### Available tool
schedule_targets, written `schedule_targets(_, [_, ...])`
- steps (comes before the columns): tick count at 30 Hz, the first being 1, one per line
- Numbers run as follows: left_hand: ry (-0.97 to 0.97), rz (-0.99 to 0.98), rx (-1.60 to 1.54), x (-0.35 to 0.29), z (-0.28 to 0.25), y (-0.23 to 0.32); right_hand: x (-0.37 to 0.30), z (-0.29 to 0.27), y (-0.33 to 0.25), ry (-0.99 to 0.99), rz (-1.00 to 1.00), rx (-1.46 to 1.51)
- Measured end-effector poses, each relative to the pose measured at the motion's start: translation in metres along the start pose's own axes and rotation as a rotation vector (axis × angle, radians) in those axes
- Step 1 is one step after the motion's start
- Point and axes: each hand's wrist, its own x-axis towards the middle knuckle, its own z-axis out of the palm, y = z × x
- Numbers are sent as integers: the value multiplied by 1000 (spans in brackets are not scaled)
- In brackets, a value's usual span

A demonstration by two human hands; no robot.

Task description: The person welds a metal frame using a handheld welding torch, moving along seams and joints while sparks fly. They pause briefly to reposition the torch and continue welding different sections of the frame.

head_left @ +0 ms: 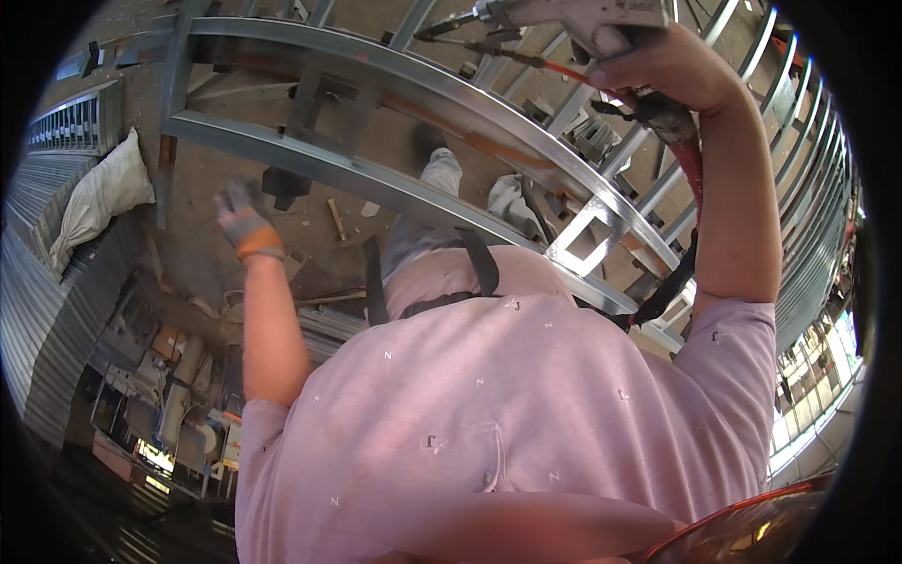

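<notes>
My right hand point(658, 73), bare, is raised at the upper right and wrapped round the handle of a grey pistol-grip tool point(573, 19). The tool's slim nose points left, above a metal frame. A red hose point(689, 167) runs down from the tool beside my forearm. At the left, my left hand point(248, 226) wears a grey and orange glove. Its fingers are stretched out and blurred by motion, with nothing visible in them. That hand is apart from the galvanized steel frame point(310, 155), whose long rails cross in front of my body.
Ribbed metal stock point(38, 310) is stacked at the far left, with a white sack point(103, 197) on it. More slatted framing point(799, 188) curves along the right. Offcuts and a short wooden piece point(336, 219) lie on the floor. Equipment point(178, 395) stands at lower left.
</notes>
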Motion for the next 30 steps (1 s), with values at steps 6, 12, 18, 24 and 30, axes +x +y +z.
schedule_targets(6, [-36, -484, -901, 181, 0, -36, 33, 17, -11, 17, -149, -44])
schedule_targets(12, [425, -440, -111, 106, 87, 72, 58, 21, 3, -162, -40, 102])
schedule_targets(18, [497, -420, -35, 108, 88, 69, 61, 25, 5, -179, 5, 125])
schedule_targets(24, [457, -424, -98, 88, 100, 89, 67, 27, 22, -183, -151, 128])
schedule_targets(30, [406, -482, -22, 86, 102, 97, 65, 27, 20, -179, -111, 103])
